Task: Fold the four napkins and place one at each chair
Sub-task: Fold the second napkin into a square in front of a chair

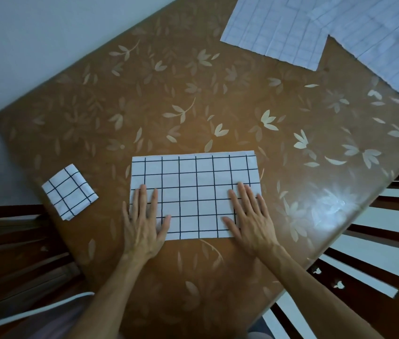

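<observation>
A brown table (193, 94) with a pale flower print filled the view, set at a slant, its left corner running toward a pale wall. A white napkin with a dark grid (194, 187) lay flat as a long rectangle at the near middle, its long edges running left to right and its near edge set back from the table's near side. Bare tabletop stretched wide beyond its far edge, with a narrower strip on each side.

To the left, well apart from it, a small folded napkin (69, 192) sat as a tilted square close to the table's left edge, beside a dark wooden chair (10, 241). At the far right two unfolded napkins (276, 28) (384, 45) lay spread, blurred, their edges meeting. A slatted chair (377, 253) stood along the right edge.

Both forearms reached in from the near side. The left hand (142, 226) lay palm down over the rectangle's near left corner, fingers straight and spread. The right hand (252, 221) lay the same way over the near right corner. The hands were apart, both pressing flat on the cloth, gripping nothing
</observation>
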Available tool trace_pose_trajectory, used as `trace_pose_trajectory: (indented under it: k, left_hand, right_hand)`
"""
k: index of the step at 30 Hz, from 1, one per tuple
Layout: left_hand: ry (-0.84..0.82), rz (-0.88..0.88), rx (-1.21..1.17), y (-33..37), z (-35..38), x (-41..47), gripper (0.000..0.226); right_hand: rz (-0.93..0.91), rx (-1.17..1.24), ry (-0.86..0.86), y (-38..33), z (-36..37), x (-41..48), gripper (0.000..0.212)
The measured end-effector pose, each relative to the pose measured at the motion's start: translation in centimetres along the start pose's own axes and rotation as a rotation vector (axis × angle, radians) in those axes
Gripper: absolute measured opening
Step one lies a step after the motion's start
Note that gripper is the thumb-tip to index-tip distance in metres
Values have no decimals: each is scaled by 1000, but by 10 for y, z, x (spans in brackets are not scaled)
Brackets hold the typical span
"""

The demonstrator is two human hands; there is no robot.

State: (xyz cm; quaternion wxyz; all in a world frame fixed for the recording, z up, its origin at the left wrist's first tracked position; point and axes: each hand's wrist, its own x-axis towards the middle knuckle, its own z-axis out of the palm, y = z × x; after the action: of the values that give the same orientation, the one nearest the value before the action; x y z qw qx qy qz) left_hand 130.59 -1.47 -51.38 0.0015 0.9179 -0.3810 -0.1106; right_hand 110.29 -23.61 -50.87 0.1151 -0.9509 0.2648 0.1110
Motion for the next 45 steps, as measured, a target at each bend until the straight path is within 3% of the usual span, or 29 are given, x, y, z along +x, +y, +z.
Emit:
trace_pose_trajectory:
  k: [9,11,14,17,23,25,28,30,34,40,45]
  left_hand:
    - [1,-33,95,13,-7,-37,72]
    - [35,87,44,38,-14,-31,68]
    - [95,387,-55,84,-24,-29,39]
    - [56,526,-67,121,-26,-32,35]
    - [23,456,58,140,-24,-28,49]
    - [59,453,-17,141,-28,-30,37]
    - [153,393,-238,139,-39,-36,7]
    - [194,426,-269,134,-48,-44,3]
    - [238,481,-259,113,-50,-67,3]
    - [291,395,-250,75,-37,-114,15]
    - [296,365,-207,67,-41,-150,43]
  right_hand:
    - [198,190,31,3,-8,-27,72]
    - [248,251,39,3,-12,-34,72]
    - [267,303,99,4,-17,-45,59]
    - [236,309,151,5,-21,-59,55]
    - [230,350,232,12,-30,-81,45]
    - [213,404,262,19,-34,-87,42]
    - [243,498,210,30,-41,-95,62]
    - [262,427,156,34,-43,-99,74]
    - [119,217,215,25,-46,-100,76]
    - [-159,193,269,-9,-37,-94,32]
    - [-350,228,336,-46,-32,-105,14]
